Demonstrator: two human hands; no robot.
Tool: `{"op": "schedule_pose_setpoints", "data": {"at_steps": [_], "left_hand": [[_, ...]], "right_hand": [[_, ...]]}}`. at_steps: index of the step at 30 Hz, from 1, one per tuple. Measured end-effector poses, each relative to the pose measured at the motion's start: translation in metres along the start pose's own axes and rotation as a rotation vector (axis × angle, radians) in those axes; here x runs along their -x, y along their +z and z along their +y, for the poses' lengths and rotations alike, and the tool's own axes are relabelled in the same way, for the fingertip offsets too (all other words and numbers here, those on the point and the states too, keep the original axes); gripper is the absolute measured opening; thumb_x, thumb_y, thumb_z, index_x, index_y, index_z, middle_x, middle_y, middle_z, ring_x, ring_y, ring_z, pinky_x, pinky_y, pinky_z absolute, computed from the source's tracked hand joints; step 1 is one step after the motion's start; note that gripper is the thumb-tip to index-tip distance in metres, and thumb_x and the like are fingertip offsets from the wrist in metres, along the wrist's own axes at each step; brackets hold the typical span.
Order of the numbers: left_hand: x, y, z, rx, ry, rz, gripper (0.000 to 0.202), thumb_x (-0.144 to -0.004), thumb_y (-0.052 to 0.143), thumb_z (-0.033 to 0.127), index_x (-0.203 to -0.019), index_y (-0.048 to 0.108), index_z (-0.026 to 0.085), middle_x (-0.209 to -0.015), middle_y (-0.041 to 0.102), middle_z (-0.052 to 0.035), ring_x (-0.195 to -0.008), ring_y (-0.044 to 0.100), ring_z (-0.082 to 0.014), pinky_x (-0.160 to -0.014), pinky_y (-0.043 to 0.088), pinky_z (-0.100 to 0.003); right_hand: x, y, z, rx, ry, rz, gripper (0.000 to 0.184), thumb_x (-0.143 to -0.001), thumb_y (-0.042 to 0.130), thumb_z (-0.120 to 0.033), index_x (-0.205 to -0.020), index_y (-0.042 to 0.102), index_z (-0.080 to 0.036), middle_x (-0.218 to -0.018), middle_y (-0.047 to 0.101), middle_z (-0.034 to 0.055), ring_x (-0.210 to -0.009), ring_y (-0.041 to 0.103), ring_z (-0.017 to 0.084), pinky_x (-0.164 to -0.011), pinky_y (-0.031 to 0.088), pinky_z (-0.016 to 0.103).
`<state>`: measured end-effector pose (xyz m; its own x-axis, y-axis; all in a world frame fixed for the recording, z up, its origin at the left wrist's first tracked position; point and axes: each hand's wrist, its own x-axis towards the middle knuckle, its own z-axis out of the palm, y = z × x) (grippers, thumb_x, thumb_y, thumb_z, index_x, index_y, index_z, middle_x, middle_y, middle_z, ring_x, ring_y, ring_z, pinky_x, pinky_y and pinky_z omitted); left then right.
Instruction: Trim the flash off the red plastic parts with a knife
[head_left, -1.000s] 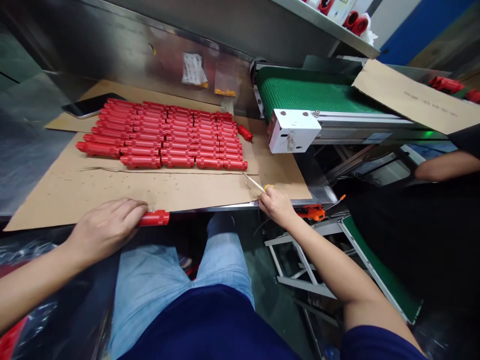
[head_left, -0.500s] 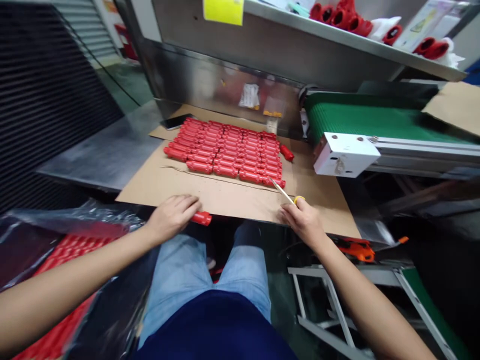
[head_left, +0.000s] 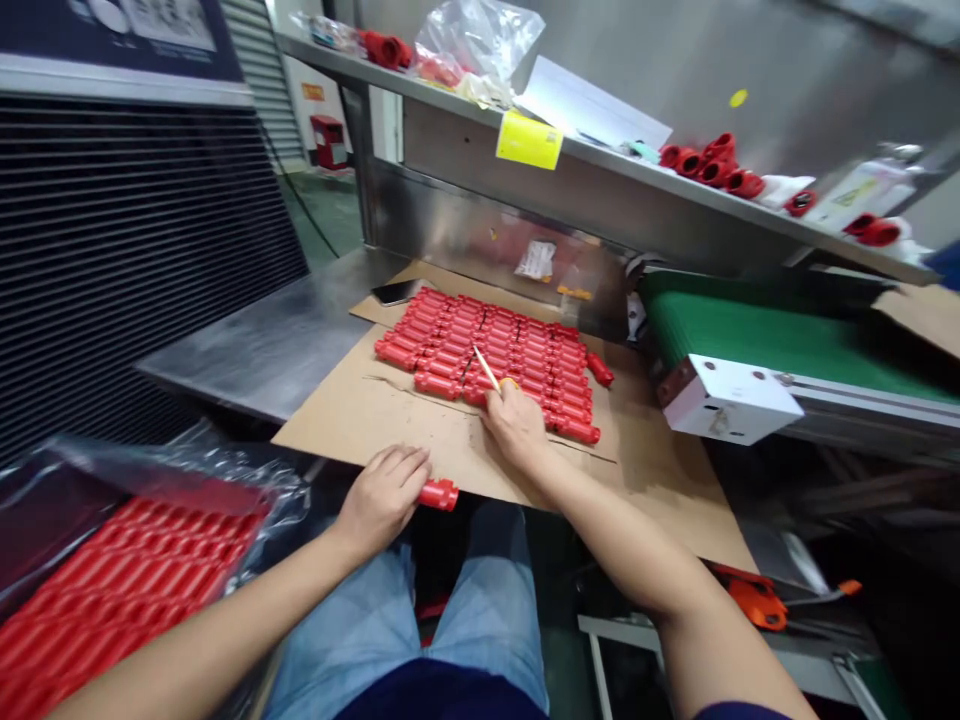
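Observation:
My left hand point(head_left: 386, 495) is closed around a short red ribbed tube point(head_left: 439, 494) at the front edge of the cardboard point(head_left: 337, 420). The tube's end sticks out to the right of my fingers. My right hand point(head_left: 516, 420) grips a thin, pale, pointed stick point(head_left: 486, 368), with something yellow point(head_left: 509, 383) beside the fingers. Its tip points up and left over the rows of red tubes point(head_left: 480, 340) lying side by side on the cardboard. My right hand covers part of the front row.
A single red tube point(head_left: 599, 369) lies right of the rows, and a phone point(head_left: 396, 292) behind them. A green conveyor belt point(head_left: 750, 320) with a white end block point(head_left: 731, 398) stands at right. A shelf point(head_left: 450, 100) runs above. More red tubes point(head_left: 142, 560) fill a plastic-lined box at lower left.
My right hand has moved left and forward with the stick, from the cardboard's front edge to over the front row. My left hand still holds the red tube. The view has tilted up.

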<state>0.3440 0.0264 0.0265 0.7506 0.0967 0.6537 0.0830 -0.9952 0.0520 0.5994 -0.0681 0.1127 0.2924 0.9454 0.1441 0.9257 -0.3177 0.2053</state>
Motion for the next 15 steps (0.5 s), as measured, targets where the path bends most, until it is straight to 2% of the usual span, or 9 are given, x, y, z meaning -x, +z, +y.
{"op": "schedule_pose_setpoints", "data": {"at_steps": [7, 9, 11, 13, 15], "left_hand": [[0.000, 0.004, -0.006, 0.056, 0.020, 0.025, 0.036, -0.096, 0.059, 0.002, -0.126, 0.077, 0.012, -0.133, 0.080, -0.0227, -0.123, 0.076, -0.0393, -0.110, 0.058, -0.058], [-0.002, -0.003, -0.005, 0.059, 0.014, 0.010, 0.035, -0.096, 0.060, 0.004, -0.126, 0.075, 0.013, -0.134, 0.080, -0.0213, -0.122, 0.077, -0.0383, -0.112, 0.057, -0.059], [-0.005, -0.017, -0.001, 0.094, -0.018, 0.004, 0.035, -0.097, 0.061, 0.007, -0.129, 0.073, 0.016, -0.133, 0.081, -0.0188, -0.121, 0.077, -0.0369, -0.115, 0.054, -0.060], [-0.007, -0.036, 0.009, 0.231, -0.150, 0.027, 0.034, -0.098, 0.065, 0.013, -0.130, 0.071, 0.020, -0.128, 0.082, -0.0154, -0.118, 0.077, -0.0350, -0.112, 0.055, -0.057], [-0.009, -0.056, 0.023, 0.474, -0.435, 0.057, 0.031, -0.098, 0.071, 0.023, -0.129, 0.069, 0.024, -0.118, 0.082, -0.0108, -0.106, 0.078, -0.0314, -0.098, 0.060, -0.048]], "right_hand": [[-0.008, -0.002, 0.005, -0.118, 0.026, 0.005, 0.021, -0.111, 0.055, -0.023, -0.123, 0.069, -0.014, -0.122, 0.066, 0.0187, -0.107, 0.064, 0.031, -0.089, 0.052, 0.039], [0.000, -0.010, 0.003, -0.204, 0.013, 0.025, 0.022, -0.109, 0.061, -0.026, -0.126, 0.068, -0.013, -0.124, 0.066, 0.0193, -0.109, 0.064, 0.032, -0.092, 0.053, 0.041], [0.020, -0.021, -0.002, -0.316, -0.020, 0.039, 0.030, -0.108, 0.064, -0.030, -0.135, 0.064, -0.015, -0.126, 0.065, 0.0176, -0.107, 0.065, 0.029, -0.093, 0.054, 0.040], [0.050, -0.033, -0.008, -0.448, -0.077, 0.033, 0.040, -0.110, 0.062, -0.031, -0.148, 0.055, -0.020, -0.125, 0.066, 0.0120, -0.101, 0.067, 0.023, -0.090, 0.057, 0.036], [0.086, -0.044, -0.012, -0.676, -0.174, -0.023, 0.056, -0.106, 0.065, -0.027, -0.157, 0.042, -0.025, -0.116, 0.068, 0.0049, -0.094, 0.070, 0.018, -0.087, 0.059, 0.030]]}}
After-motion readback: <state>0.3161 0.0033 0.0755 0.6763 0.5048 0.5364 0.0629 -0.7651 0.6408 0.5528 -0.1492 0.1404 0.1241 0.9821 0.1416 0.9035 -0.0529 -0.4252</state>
